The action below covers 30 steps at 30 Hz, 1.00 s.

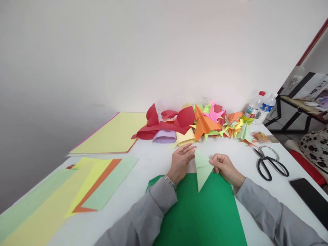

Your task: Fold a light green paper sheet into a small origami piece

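Note:
A pale green folded paper point(203, 168), kite-shaped with a point toward me, is held up above a large dark green sheet point(202, 212). My left hand point(181, 160), with a metal watch at the wrist, pinches its upper left corner. My right hand point(225, 165) has its fingers closed on the right corner. A crease runs across the middle of the paper.
Red, purple and orange folded papers point(203, 122) lie along the wall. Yellow sheets point(112, 133) and coloured strips point(102, 184) are left. Scissors point(268, 160), a black phone-like object point(310, 198) and bottles point(265, 108) stand or lie right. A person's patterned clothing point(315, 147) shows far right.

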Each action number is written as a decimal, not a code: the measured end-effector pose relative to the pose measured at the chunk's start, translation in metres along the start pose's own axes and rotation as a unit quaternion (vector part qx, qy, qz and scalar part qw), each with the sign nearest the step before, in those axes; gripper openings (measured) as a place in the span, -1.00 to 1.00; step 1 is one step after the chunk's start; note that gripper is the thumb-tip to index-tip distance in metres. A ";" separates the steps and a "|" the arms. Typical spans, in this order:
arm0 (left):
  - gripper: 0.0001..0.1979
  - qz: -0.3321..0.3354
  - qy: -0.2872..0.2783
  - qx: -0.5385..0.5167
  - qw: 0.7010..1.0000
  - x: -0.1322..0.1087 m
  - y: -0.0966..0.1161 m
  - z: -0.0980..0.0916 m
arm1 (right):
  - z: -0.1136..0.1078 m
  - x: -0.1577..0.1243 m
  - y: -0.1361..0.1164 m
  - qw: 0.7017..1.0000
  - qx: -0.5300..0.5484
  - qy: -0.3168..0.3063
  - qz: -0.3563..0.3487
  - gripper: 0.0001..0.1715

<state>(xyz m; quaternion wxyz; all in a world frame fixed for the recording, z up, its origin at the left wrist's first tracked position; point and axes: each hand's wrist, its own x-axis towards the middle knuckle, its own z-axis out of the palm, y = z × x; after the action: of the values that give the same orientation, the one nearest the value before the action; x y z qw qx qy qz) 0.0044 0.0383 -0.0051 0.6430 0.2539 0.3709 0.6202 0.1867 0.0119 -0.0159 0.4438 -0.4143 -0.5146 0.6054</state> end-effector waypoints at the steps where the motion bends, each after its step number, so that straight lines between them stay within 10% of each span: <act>1: -0.60 -0.003 0.002 -0.002 1.000 0.000 0.000 0.000 | 0.000 0.000 0.000 1.000 -0.004 -0.001 0.001 -0.57; 30: -0.66 0.035 0.008 0.028 0.999 0.002 -0.001 -0.001 | 0.001 -0.001 0.001 0.999 -0.004 0.038 0.010 -0.60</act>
<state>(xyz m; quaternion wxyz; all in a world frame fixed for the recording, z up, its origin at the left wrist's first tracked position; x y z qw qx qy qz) 0.0039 0.0402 -0.0072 0.6106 0.2794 0.3837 0.6340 0.1854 0.0109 -0.0172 0.4551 -0.4442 -0.4958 0.5913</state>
